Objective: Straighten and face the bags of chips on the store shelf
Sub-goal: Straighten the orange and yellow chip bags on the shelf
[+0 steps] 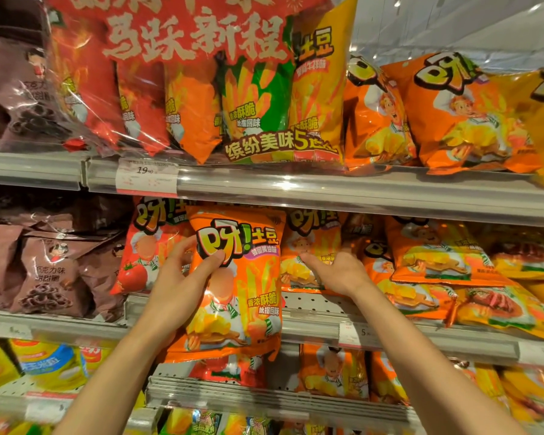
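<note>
Price tag [146, 177] on upper shelf rail [327, 191] at my 11 o'clock, reads 19; second price tag [354, 335] on middle rail at 5 o'clock; red banner [195, 29] with pale characters hanging at 12; perforated shelf deck [311, 304] bare just right of centre

Bright, even store light is falling from above, and colours are looking warm and oversaturated. Glare is streaking along the clear price rail [343, 186] of the upper shelf, and white highlights are glinting off the clear wrap of the multipack [201, 89]. Deep shadow is sitting under the upper shelf, darkening the brown bags [51, 271] at the left. The wide lens is bending the shelf edges toward the corners. The lower edge and far right are smearing with blur, while the held orange bag [236, 284] is staying fairly sharp.
</note>
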`<state>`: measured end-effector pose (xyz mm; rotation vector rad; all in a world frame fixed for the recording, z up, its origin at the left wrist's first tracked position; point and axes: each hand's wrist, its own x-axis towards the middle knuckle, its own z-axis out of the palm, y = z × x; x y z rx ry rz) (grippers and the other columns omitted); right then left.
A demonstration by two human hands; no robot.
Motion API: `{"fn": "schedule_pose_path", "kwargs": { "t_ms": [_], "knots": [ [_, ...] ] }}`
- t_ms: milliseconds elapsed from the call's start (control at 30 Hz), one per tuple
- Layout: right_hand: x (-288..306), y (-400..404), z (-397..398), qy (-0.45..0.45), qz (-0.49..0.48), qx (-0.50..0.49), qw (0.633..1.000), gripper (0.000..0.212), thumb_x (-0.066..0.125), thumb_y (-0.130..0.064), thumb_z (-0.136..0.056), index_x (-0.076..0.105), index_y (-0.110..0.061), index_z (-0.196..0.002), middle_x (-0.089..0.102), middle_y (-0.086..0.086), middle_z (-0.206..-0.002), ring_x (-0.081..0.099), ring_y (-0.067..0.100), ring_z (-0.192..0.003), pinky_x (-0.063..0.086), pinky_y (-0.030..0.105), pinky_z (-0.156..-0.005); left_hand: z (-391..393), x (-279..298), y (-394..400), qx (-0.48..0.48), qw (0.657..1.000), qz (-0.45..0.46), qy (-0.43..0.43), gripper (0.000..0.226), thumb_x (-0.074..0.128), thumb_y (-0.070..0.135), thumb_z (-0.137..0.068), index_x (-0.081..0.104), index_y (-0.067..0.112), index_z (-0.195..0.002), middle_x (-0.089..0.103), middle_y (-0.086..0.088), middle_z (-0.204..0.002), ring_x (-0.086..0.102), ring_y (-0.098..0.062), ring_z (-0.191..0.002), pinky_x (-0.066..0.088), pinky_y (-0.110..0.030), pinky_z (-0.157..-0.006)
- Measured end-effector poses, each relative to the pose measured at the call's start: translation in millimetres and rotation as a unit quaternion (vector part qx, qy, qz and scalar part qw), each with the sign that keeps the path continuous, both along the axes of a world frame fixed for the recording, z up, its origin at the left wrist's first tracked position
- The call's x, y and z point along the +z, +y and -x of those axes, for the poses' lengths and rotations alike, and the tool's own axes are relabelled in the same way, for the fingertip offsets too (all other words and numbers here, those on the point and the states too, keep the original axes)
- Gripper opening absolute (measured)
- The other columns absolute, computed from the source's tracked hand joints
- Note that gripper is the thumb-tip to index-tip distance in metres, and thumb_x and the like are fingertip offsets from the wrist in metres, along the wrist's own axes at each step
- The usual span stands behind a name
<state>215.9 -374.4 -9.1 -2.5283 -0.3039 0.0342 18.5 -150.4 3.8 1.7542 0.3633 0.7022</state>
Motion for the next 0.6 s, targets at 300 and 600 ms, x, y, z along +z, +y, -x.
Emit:
{"fn": "schedule_pose_path", "kwargs": {
  "t_ms": [300,600],
  "knots": [
    [4,0,-6,-0.013,-0.189,0.017,0.982,0.047,0.076,-0.052,-0.081,0.062,-0.014,-0.104,0.072,0.007,-0.099,0.068,0.026,-0.093,0.056,0.038,-0.084,-2,2,-7,0.007,1.0,0.003,-0.002,0.063,0.069,0.051,-0.085,0.047,0.035,-0.142,0.052,0.01,-0.135,0.048,-0.009,-0.122,0.038,-0.029,-0.091],
    [-27,5,-53,0.021,-0.08,0.009,0.996,0.138,0.033,-0.104,-0.047,0.044,-0.007,-0.143,0.058,0.017,-0.135,0.057,0.037,-0.121,0.049,0.045,-0.102,-5,2,-13,0.002,1.0,-0.006,-0.004,0.058,0.069,0.048,-0.086,0.049,0.034,-0.139,0.056,0.009,-0.134,0.052,-0.01,-0.123,0.041,-0.02,-0.083]
  ]
}}
